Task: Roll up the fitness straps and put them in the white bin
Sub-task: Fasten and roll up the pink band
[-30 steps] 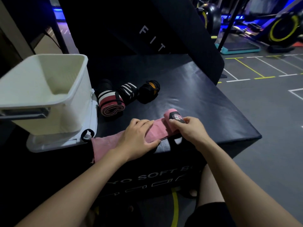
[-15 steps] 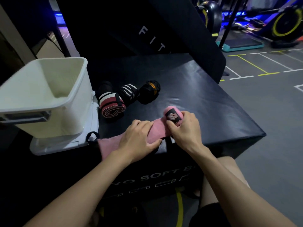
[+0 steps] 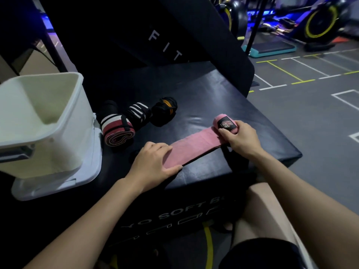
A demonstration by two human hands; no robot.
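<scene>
1. Pink woven fabric strap [image 3: 191, 145] lay stretched across the black padded soft box [image 3: 223, 98] that served as the worktop, running from lower centre of the frame up toward the right.
2. At its right end, the right hand [image 3: 241, 137] had its grip curled round the small started roll bearing a black logo patch, thumb and fingers pinching it.
3. At the other end, the left hand [image 3: 153, 162] lay flat with straight fingers pressing the strap's tail onto the worktop; it gripped nothing.
4. Risk one, as I judged it: the roll was only a few turns thick, so any slackening of the pinch could have let it spring loose and unwind.
5. Risk two: the strap's near edge ran close to the box's front edge, so if the flat hand had lifted early, the tail could have slid off and hung down.
6. Risk three: uneven tension between the two hands could have made the roll wind crooked and cone out to one side, leaving it too loose to hold together.
7. Three rolled straps [image 3: 136, 121], dark and striped, sat in the centre-left of the frame, apart from the pink one.
8. At the left of the frame the white square plastic bin [image 3: 64, 121] stood on a white lid-like base, and no strap was visible inside it.
</scene>
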